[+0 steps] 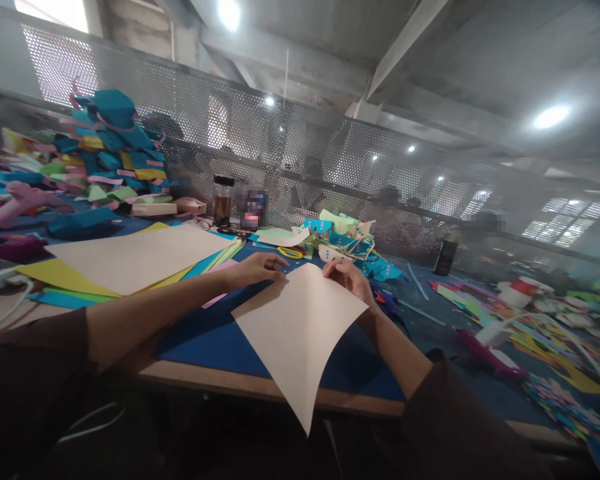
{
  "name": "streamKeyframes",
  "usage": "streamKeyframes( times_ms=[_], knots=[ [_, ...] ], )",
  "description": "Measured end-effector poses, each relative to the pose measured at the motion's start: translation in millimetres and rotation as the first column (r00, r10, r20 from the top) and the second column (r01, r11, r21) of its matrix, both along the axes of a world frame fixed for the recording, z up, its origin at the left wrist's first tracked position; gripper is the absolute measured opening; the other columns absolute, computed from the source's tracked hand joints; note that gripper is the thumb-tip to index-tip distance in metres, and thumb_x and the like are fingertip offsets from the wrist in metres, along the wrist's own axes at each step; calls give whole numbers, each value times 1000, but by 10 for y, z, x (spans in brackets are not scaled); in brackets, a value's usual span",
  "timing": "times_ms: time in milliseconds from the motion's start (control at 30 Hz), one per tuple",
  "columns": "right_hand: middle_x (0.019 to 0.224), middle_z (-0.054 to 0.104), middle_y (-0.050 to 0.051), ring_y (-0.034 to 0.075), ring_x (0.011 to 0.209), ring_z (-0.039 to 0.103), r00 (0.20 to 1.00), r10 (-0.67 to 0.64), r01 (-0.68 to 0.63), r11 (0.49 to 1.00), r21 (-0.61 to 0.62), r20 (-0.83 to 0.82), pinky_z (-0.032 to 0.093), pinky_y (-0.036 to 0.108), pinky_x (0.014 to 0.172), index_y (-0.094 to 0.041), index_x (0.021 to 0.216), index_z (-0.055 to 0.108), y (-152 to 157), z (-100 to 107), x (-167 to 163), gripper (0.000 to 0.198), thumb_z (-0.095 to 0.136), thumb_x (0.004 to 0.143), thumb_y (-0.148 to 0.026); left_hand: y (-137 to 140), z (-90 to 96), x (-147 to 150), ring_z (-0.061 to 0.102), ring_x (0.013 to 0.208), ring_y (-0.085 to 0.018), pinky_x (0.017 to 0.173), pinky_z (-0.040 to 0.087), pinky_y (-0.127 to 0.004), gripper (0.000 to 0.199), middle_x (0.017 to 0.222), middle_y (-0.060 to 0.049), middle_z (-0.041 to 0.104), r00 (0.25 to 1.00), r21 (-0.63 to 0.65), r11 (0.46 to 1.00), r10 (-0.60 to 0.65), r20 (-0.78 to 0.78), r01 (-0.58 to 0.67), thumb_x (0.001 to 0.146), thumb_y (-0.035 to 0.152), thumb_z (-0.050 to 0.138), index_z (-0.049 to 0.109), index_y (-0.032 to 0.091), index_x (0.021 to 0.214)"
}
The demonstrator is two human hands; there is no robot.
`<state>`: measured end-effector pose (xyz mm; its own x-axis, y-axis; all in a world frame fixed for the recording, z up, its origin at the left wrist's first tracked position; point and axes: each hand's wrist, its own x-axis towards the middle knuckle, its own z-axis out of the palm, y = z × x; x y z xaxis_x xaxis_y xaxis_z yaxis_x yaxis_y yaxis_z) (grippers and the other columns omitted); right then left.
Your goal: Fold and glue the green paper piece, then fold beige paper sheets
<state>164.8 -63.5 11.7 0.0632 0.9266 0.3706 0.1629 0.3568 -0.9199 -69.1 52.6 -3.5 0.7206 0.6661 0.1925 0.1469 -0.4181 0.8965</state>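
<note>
A cream sheet of paper (pixel 305 327) is turned cornerwise in front of me, with a fold line down its middle. Its lowest corner hangs past the table's front edge. On its upper left side is my left hand (pixel 257 270), the fingers stretched and slightly apart and the thumb by the paper's edge. My right hand (pixel 353 283) has bent fingers at the upper right edge and grips the sheet there; part of this hand is behind the paper. Beneath lies a dark blue table surface (pixel 210 340).
Stacked coloured paper (pixel 145 257) lies left, near a pile of blue paper pieces (pixel 115 140). A lidded jar (pixel 223 200), yellow-handled scissors (pixel 291 253) and dotted cutouts (pixel 350 240) stand or lie behind. Right are a black phone-like object (pixel 445 257) and a purple tool (pixel 490 353).
</note>
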Motion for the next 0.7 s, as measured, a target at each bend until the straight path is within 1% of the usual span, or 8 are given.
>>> streamKeyframes(
  times_ms=[100,233,367,433,500,567,633,700],
  knots=[
    [81,65,6,22,74,61,998,50,-50,999,4,-36,50,35,68,-21,73,58,-27,4,-19,22,48,78,-41,31,-23,6,66,91,-20,80,46,-30,41,94,-4,72,1000,-18,1000,0,26,1,75,38,76,68,18,109],
    [82,65,7,22,77,60,985,136,-139,990,-22,-106,49,35,71,-20,73,61,-63,-3,-69,22,50,80,-38,-13,3,-2,65,87,-19,74,45,-29,43,97,-4,71,999,-68,998,-6,34,8,78,42,75,67,18,112],
    [79,63,5,19,75,56,946,227,-248,966,-68,-231,46,31,70,-18,71,66,-83,-10,-107,20,56,77,-34,-96,40,-6,64,75,-16,66,45,-27,48,88,-2,70,996,-157,985,-65,64,75,75,36,78,65,18,118],
    [77,62,4,17,73,55,920,253,-289,954,-82,-297,45,29,69,-18,70,67,-87,-6,-110,19,60,76,-34,-110,46,-2,62,70,-14,63,43,-25,50,83,0,68,993,-175,980,-80,87,95,73,31,79,65,18,119],
    [75,61,3,16,71,54,913,249,-295,950,-101,-324,43,28,66,-17,69,68,-83,1,-100,20,62,76,-35,-103,46,6,59,69,-12,62,42,-24,49,80,2,65,991,-178,980,-67,115,87,71,26,80,66,18,117],
    [73,60,3,15,68,53,925,216,-269,953,-138,-312,41,27,62,-17,68,67,-68,4,-77,24,64,77,-39,-85,47,14,56,67,-11,60,40,-23,49,78,3,62,990,-178,982,-32,140,57,69,24,80,67,17,116],
    [73,60,2,14,67,53,948,160,-218,956,-198,-274,39,26,60,-17,69,67,-39,-10,-40,27,68,77,-43,-70,55,18,54,66,-10,59,38,-22,50,75,4,59,988,-178,984,13,152,15,68,23,79,67,16,116],
    [75,60,1,14,68,54,973,88,-146,951,-272,-213,39,26,61,-17,75,66,3,-45,11,27,73,74,-44,-68,66,19,54,67,-11,61,39,-23,52,75,4,58,986,-181,983,45,160,-16,66,22,78,66,15,116]
  ],
)
